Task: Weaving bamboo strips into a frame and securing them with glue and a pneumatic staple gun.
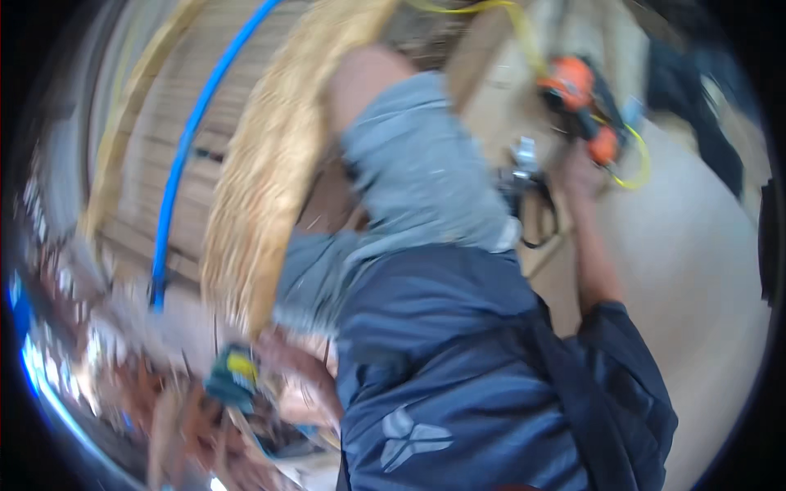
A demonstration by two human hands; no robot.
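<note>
My right hand (583, 170) is closed on an orange-and-black power tool (571, 86) at the upper right. A yellow cord (640, 159) loops beside the tool. My left hand (291, 360) is low at the left, by the near end of a thick rough-faced wooden beam (274, 155). Close to its fingers is a green-and-yellow thing (233, 378), too blurred to name. Motion smears the left fingers, so their grip does not show. Between my leg and the tool lies a dark thing with a silvery metal part (524, 155) and a black strap (536, 217).
Left of the beam, a blue hose (182, 155) runs over wooden boards (184, 114). Another timber (131, 123) stands farther left. Wood scraps (164, 409) clutter the lower left. A pale wooden sheet (696, 270) spreads out on the right, with dark fabric (696, 106) beyond.
</note>
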